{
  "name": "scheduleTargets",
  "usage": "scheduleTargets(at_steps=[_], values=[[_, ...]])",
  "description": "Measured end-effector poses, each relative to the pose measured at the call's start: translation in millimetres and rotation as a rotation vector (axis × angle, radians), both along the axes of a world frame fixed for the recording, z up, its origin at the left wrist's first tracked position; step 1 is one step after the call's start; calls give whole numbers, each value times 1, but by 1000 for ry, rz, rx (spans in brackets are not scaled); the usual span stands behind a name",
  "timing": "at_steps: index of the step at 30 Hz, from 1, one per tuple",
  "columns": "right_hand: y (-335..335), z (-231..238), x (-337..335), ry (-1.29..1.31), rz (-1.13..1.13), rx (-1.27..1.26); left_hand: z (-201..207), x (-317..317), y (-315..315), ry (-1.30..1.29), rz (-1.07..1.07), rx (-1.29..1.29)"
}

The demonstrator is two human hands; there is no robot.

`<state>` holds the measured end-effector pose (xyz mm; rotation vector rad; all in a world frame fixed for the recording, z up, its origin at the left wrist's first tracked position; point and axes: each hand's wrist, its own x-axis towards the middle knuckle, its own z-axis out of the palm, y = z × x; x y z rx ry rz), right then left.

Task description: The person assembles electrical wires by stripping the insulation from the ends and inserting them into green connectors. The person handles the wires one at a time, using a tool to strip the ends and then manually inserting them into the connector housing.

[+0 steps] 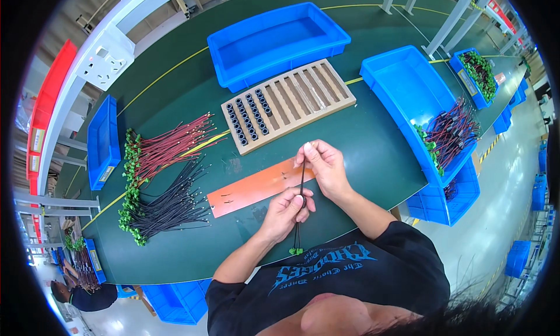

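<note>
A black wire [303, 181] is stretched upright between my hands, over the near edge of an orange mat [239, 196]. My right hand [325, 166] is closed in a pinch on its upper end. Lower down, my left hand [286, 213] grips the wire between thumb and fingers, with a small dark part partly hidden there. Two thin black leads hang below that hand and end in green connectors [296, 251]. To the left lie a bundle of black wires [175, 206] and a bundle of red wires [175, 143], both with green connectors [133, 161] at their left ends.
Beyond the mat stands a slotted wooden rack [286, 136], its left slots holding several black ring-shaped parts [245, 115]. A blue bin [280, 41] sits behind it. On the right, another blue bin [402, 79] holds dark red and black wire assemblies [452, 135]. A small blue bin [104, 143] stands far left.
</note>
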<state>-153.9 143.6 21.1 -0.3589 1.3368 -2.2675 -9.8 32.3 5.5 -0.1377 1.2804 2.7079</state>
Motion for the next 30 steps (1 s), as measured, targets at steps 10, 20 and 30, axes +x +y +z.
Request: scheduleTargets(at_steps=[10,20,30], values=[[-4,3,7,33,92,39,-2,2,0,18,72,50],[-4,21,1,113,301,209,-2,5,2,-101,70,90],[-10,1,2,85,168,81,-10,-11,-24,-102,163,92]])
